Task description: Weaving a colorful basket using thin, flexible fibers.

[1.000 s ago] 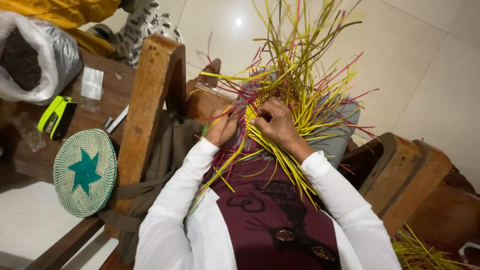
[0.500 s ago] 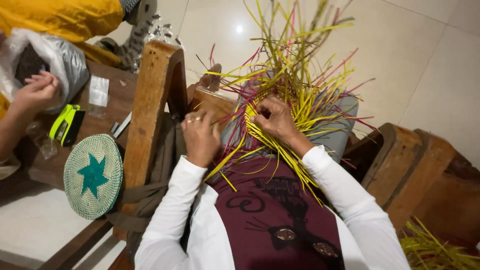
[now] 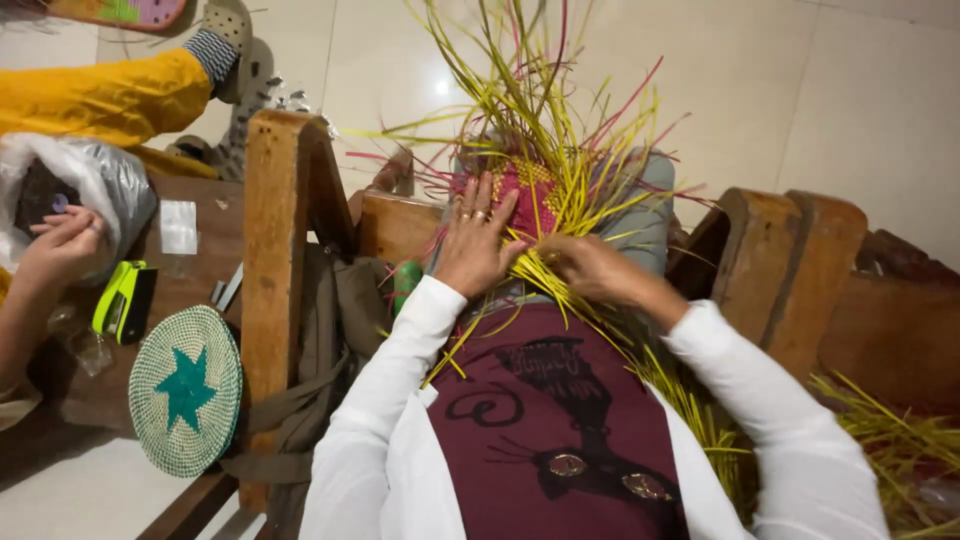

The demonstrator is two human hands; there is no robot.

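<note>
- Two hands on lap weaving: left hand point(image 3: 478, 245) lies flat, fingers spread, on pink woven piece point(image 3: 527, 200).
- Right hand point(image 3: 590, 268) pinches yellow strands point(image 3: 560, 150), which fan away upward.

On the wooden table point(image 3: 200, 255) to your left you see a round woven mat point(image 3: 186, 390) with a teal star at its near edge, a lime-green stapler point(image 3: 122, 299) just beyond it, and a plastic bag point(image 3: 95, 190) at the far corner.
</note>
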